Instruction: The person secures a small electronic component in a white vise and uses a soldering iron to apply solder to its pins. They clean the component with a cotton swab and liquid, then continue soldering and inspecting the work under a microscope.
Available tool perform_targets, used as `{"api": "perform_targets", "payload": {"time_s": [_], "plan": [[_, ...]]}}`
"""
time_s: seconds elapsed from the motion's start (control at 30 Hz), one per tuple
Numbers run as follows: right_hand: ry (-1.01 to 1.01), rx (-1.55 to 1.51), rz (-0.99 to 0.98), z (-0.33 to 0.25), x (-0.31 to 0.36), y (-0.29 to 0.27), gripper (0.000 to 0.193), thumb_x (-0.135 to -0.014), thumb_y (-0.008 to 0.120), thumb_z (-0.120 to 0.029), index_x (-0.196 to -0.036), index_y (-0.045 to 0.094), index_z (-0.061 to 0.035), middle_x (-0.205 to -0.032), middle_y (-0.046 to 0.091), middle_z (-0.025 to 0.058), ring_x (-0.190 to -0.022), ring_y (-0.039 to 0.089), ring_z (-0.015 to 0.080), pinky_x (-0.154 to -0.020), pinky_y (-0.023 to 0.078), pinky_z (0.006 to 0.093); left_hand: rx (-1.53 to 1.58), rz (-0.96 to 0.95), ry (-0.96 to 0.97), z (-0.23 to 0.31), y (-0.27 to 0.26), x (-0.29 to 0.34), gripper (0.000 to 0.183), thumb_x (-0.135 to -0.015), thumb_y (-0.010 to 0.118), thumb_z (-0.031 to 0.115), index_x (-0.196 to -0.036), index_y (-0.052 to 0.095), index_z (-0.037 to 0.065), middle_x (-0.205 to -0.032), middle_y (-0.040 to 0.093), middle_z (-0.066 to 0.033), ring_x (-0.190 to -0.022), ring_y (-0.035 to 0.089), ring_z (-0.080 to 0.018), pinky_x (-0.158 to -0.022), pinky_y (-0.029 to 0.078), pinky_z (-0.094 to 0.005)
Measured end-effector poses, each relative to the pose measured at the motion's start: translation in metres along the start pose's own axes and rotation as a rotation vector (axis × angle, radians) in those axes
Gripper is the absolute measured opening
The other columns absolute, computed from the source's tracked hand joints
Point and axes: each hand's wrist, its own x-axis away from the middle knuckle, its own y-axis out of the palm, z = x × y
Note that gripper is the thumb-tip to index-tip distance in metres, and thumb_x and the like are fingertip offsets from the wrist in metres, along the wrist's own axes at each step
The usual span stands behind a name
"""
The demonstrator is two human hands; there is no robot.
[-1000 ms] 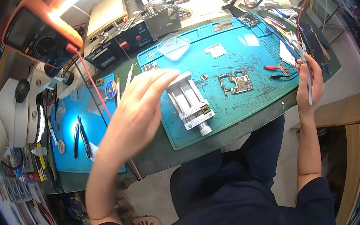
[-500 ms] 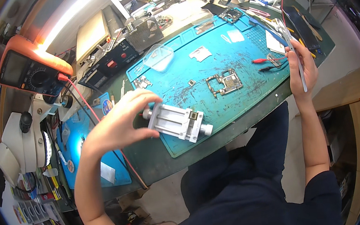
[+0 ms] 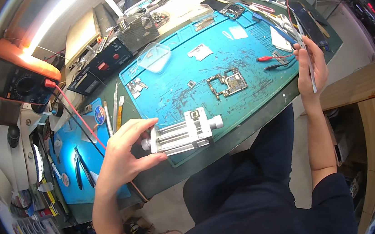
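Left hand (image 3: 127, 150) has thumb and fingers wrapped across one end of the silver clamp (image 3: 194, 132), which is at the near edge of the blue mat (image 3: 160, 101); can't tell if it's lifted. Gripping there probably keeps fingers off the small chip (image 3: 195, 114) at the other end. Right hand (image 3: 314, 68) has its fingers closed round a slim metal tool (image 3: 313, 76), held off right, likely so it doesn't block anything.

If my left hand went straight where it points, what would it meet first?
The silver metal clamp, most likely: your left hand seems to grip its left end, though depth is unclear.
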Motion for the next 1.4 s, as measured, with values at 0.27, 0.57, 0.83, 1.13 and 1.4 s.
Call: {"api": "perform_targets", "payload": {"time_s": [0.27,0.57,0.83,1.13,1.4], "plan": [[-0.459,-0.183,-0.391,-0.079,0.048,0.015,0.056,-0.100,0.059,-0.051,-0.118,0.074,-0.0003,-0.085,0.071,0.0070,-0.059,0.063,0.0173,-0.052,0.049,0.0297,0.001,0.027,0.001,0.000,0.002,0.003,0.069,-0.070,0.093,0.024,-0.129,0.065,0.001,-0.109,0.067,-0.0125,-0.093,0.066,-0.0244,-0.084,0.054,-0.0342],[-0.429,-0.218,-0.299,-0.093,0.055,0.038,0.040,-0.104,0.062,-0.038,-0.116,0.072,-0.0010,-0.073,0.061,0.0044,-0.054,0.054,0.0175,-0.048,0.042,0.0312,0.055,0.038,-0.008,-0.009,0.005,0.003,0.067,-0.083,0.081,0.035,-0.135,0.062,-0.002,-0.115,0.066,-0.0163,-0.102,0.065,-0.0294,-0.092,0.051,-0.0365],[-0.494,-0.149,-0.289,-0.095,0.055,0.038,0.030,-0.102,0.065,-0.029,-0.114,0.074,-0.0028,-0.073,0.063,0.0043,-0.056,0.057,0.0189,-0.049,0.044,0.0310,0.074,0.008,-0.029,-0.007,0.004,0.002,0.059,-0.089,0.078,0.024,-0.139,0.058,-0.002,-0.119,0.065,-0.0182,-0.109,0.065,-0.0325,-0.096,0.050,-0.0382],[-0.523,-0.139,-0.287,-0.096,0.053,0.038,0.026,-0.100,0.066,-0.026,-0.108,0.075,-0.0026,-0.076,0.066,0.0051,-0.058,0.060,0.0188,-0.051,0.046,0.0303,0.098,-0.002,-0.055,-0.005,0.003,0.001,0.058,-0.090,0.077,0.022,-0.139,0.058,-0.002,-0.119,0.065,-0.0183,-0.110,0.064,-0.0334,-0.097,0.050,-0.0384],[-0.532,-0.127,-0.283,-0.097,0.054,0.038,0.022,-0.097,0.068,-0.021,-0.108,0.075,-0.0027,-0.077,0.067,0.0045,-0.060,0.061,0.0183,-0.051,0.046,0.0297,0.083,-0.005,-0.046,-0.007,0.003,0.000,0.060,-0.089,0.077,0.025,-0.139,0.058,-0.002,-0.120,0.065,-0.0183,-0.110,0.064,-0.0333,-0.096,0.051,-0.0383]]}}
